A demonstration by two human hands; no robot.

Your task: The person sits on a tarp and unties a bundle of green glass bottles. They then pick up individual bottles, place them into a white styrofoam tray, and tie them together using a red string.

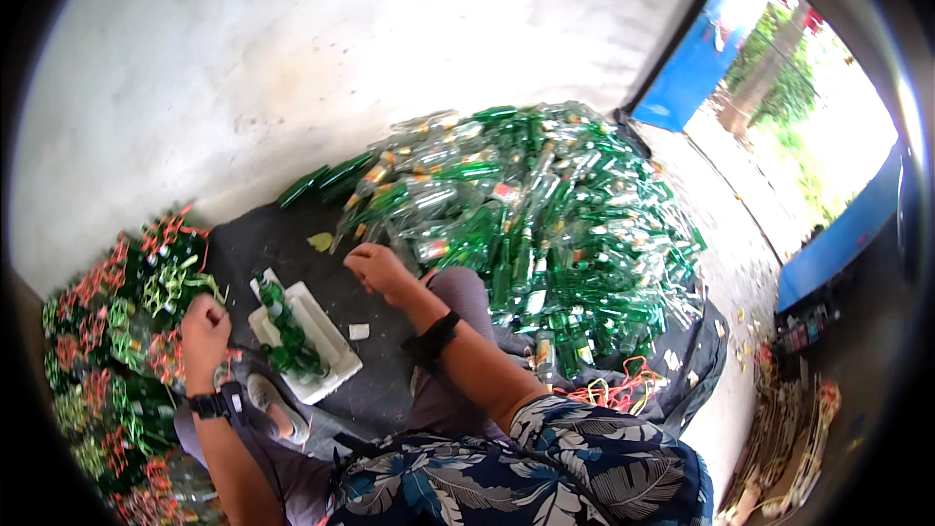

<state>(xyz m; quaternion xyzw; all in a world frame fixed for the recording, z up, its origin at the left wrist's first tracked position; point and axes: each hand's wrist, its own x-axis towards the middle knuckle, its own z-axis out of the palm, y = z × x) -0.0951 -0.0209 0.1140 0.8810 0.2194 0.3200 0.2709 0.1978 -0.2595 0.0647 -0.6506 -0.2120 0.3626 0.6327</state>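
Item: several green glass bottles, lying in a white foam tray on a dark ground sheet, between the two hands. Handling, as judged: smooth, apt to roll and knock; best kept snug against one another, gripped at the body and worked by both hands evenly from either side. Left hand: raised left of tray, before the strap-tied bottle bundles; fingers curled, contents hidden. Right hand: raised beyond the tray's right side, elbow bent; fingers bunched narrow, cannot tell whether anything thin is pinched.
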